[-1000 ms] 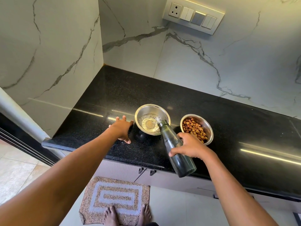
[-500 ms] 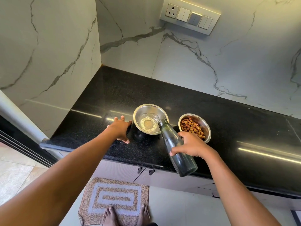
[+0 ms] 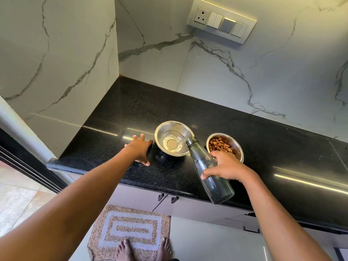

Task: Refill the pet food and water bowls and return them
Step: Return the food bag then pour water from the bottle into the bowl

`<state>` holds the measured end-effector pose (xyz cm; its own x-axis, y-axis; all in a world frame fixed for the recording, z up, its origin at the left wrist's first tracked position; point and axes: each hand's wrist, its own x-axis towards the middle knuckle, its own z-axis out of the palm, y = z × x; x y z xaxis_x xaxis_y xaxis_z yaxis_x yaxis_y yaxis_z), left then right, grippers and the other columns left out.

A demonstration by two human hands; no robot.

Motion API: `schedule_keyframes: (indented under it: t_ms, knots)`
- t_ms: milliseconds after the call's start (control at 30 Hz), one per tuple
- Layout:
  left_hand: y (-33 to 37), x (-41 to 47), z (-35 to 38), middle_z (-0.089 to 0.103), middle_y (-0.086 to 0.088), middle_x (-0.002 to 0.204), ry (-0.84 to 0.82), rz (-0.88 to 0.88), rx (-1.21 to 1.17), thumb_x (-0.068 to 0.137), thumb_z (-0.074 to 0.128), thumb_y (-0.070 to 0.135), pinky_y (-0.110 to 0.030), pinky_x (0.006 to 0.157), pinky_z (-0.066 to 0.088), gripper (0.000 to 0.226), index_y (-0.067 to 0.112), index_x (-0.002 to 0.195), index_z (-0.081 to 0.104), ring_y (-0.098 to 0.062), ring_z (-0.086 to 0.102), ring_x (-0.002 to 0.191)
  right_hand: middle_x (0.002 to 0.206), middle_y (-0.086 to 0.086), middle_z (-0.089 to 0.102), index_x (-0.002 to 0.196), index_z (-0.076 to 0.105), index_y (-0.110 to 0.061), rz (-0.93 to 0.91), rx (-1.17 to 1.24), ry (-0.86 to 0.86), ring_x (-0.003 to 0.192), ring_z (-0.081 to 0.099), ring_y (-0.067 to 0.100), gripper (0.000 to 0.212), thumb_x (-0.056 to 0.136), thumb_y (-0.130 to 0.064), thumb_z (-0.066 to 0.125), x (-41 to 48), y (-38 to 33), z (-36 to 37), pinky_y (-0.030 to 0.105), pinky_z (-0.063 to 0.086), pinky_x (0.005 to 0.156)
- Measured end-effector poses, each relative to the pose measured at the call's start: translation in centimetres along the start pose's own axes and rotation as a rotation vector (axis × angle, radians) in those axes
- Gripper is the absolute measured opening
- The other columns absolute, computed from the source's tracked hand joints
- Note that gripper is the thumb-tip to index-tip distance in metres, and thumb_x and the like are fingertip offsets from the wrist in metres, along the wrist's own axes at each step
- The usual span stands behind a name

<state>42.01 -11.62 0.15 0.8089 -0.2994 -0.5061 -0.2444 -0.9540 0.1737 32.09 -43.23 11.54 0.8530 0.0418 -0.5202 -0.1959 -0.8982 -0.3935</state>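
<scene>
Two steel bowls stand side by side on the black counter (image 3: pixel 282 151). The left bowl (image 3: pixel 169 127) holds clear water. The right bowl (image 3: pixel 236 143) is filled with brown kibble. My right hand (image 3: pixel 226 166) grips a dark glass bottle (image 3: pixel 216 187), tilted with its open mouth over the water bowl's right rim. My left hand (image 3: pixel 140 148) rests flat on the counter just left of the water bowl, fingers spread, holding nothing.
Marble walls close the counter on the left and behind. A switch plate (image 3: pixel 222 20) sits on the back wall. Below the counter edge are cabinet handles (image 3: pixel 167 197), a patterned mat (image 3: pixel 131 230) and my bare feet.
The bottle stays tilted over the water bowl and the water level has risen a little. Both hands keep their places; only the camera shifted slightly.
</scene>
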Motion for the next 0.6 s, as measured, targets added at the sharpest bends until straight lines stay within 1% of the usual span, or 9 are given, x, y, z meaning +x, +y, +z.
schedule_keyframes:
  t_ms: [167, 333, 467, 600]
  knots:
    - [0.02, -0.01, 0.00, -0.002, -0.020, 0.171, -0.001, 0.001, -0.002, 0.073, 0.088, 0.046, -0.069, 0.117, 0.029, 0.122, 0.028, 0.164, 0.009, -0.052, 0.000, 0.154, 0.100, -0.009, 0.073, 0.106, 0.065, -0.035, -0.008, 0.001, -0.017, 0.091, 0.071, 0.009, 0.067, 0.049, -0.062, 0.089, -0.08, -0.25, -0.42, 0.029, 0.056, 0.067]
    - [0.12, -0.14, -0.13, -0.003, -0.020, 0.171, -0.003, 0.003, -0.003, 0.074, 0.088, 0.045, -0.068, 0.118, 0.029, 0.121, 0.028, 0.164, 0.009, -0.053, 0.000, 0.154, 0.099, -0.008, 0.076, 0.103, 0.066, -0.035, -0.014, 0.016, -0.031, 0.089, 0.074, 0.010, 0.064, 0.049, -0.059, 0.090, -0.22, -0.16, -0.65, 0.032, 0.062, 0.072]
    - [0.12, -0.18, -0.16, -0.002, -0.021, 0.171, -0.006, 0.004, 0.005, 0.074, 0.087, 0.046, -0.069, 0.117, 0.029, 0.121, 0.028, 0.164, 0.008, -0.053, 0.000, 0.154, 0.097, -0.009, 0.075, 0.099, 0.067, -0.034, -0.016, 0.010, -0.031, 0.088, 0.073, 0.010, 0.061, 0.049, -0.059, 0.090, -0.34, -0.20, -0.74, 0.031, 0.059, 0.070]
    - [0.10, -0.20, -0.09, -0.002, -0.021, 0.171, -0.004, 0.005, 0.002, 0.074, 0.088, 0.045, -0.069, 0.117, 0.029, 0.121, 0.029, 0.164, 0.008, -0.053, 0.000, 0.154, 0.099, -0.009, 0.073, 0.101, 0.066, -0.035, -0.013, 0.003, -0.051, 0.088, 0.073, 0.010, 0.062, 0.050, -0.060, 0.089, -0.40, -0.25, -0.62, 0.026, 0.058, 0.066]
